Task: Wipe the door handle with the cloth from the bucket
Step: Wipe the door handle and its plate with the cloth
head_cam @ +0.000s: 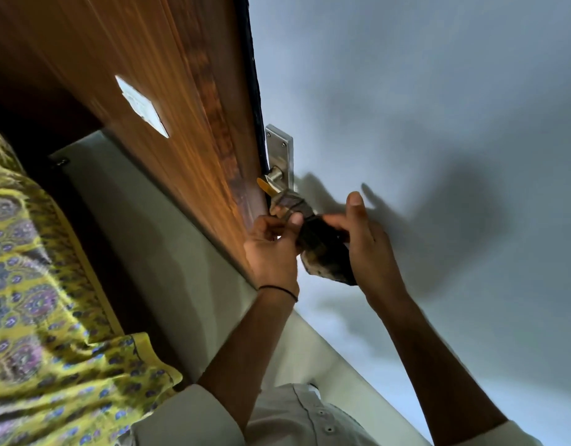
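Observation:
The view is tilted. A silver door handle (274,177) on a steel backplate (280,149) sticks out from the edge of a wooden door (181,123). A dark, patterned cloth (323,249) is wrapped over the handle's lever, hiding most of it. My left hand (271,249) pinches the cloth near the lever. Against the cloth's other side presses my right hand (364,239), its thumb raised. No bucket is in view.
A pale grey wall (438,107) fills the right side. A yellow patterned curtain (46,300) hangs at the left. A white sticker (141,104) is on the door face. A pale door frame (168,252) runs along the door.

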Motion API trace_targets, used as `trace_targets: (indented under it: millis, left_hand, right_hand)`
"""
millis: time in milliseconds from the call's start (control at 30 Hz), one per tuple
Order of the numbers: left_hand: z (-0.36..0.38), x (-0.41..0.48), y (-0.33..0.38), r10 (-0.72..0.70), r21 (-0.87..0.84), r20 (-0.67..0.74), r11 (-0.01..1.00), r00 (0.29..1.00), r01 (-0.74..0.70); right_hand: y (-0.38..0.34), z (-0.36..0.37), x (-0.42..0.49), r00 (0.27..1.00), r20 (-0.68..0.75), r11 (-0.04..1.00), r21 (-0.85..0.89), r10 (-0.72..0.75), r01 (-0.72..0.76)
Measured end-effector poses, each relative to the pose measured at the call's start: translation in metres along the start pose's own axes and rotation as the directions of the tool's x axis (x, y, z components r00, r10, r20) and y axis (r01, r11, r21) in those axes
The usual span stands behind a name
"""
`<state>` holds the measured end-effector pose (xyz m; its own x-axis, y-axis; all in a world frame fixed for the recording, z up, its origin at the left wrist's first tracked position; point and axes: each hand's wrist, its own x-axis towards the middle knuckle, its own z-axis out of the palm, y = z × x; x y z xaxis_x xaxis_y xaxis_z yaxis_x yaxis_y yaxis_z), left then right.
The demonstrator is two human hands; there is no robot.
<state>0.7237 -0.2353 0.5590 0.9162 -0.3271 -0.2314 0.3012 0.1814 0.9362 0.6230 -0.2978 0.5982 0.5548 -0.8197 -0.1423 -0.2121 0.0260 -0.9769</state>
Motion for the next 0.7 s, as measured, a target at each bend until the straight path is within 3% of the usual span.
trace_targets:
  millis: [133,300,467,700]
  left_hand:
    - [0.004,0.005,0.001,-0.019,-0.099,0.006,0.995,1.0,0.019]
    - [0.004,-0.009,-0.006,0.047,-0.026,0.089,0.999,0.995,-0.045]
    - [0.003,0.028,0.021,0.038,-0.042,-0.05,0.998,0.998,-0.04]
    - [0.001,0.011,0.012,0.051,0.083,0.094,0.995,0.994,-0.059]
  right_hand:
    - [-0.001,0.003,0.002,1.0,0.017,1.0,0.005,-0.013,0.013]
    - [0.003,0.003,0.006,0.998,0.004,0.992,-0.112,-0.057,0.057]
    - [0.005,0.006,0.005,0.995,0.006,0.985,-0.143,-0.099,0.099]
    - [0.001,0.004,0.005,0.991,-0.028,0.969,-0.214,-0.13,0.121]
